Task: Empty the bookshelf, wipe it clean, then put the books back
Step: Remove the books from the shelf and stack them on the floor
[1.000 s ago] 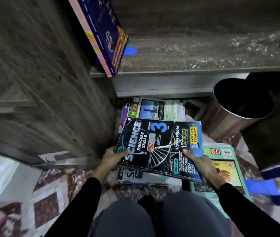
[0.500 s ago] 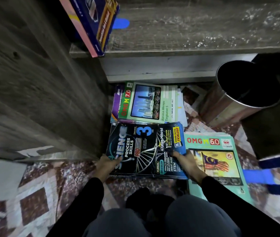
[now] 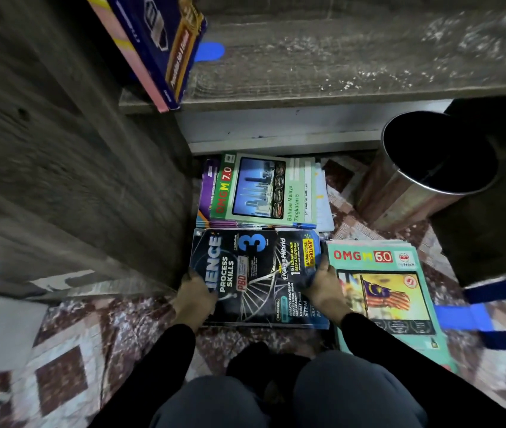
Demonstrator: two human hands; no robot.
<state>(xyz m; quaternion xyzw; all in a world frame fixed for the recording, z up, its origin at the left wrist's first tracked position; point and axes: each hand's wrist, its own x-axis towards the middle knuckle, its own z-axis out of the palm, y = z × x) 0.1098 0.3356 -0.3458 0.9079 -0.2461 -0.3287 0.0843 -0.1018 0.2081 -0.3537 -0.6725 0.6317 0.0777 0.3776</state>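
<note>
A dark "Science Process Skills 3" book lies flat on a pile on the patterned floor. My left hand holds its left edge, thumb over the cover. At its right edge my right hand grips it the same way. Behind it sits a pile topped by a green "OMG M 7.0" book. To the right lies a teal "OMG M 6.0" book on another pile. Above, the wooden shelf board holds one blue book leaning at its left end.
A metal bin stands on the floor at the right, under the shelf edge. The bookcase's wooden side panel fills the left. A blue plastic object lies at the right, beside the teal book. My knees are at the bottom.
Both hands have lowered the dark science book from mid-air down onto the floor pile. The view has tilted down a little, and the hands still hold the book's edges.
</note>
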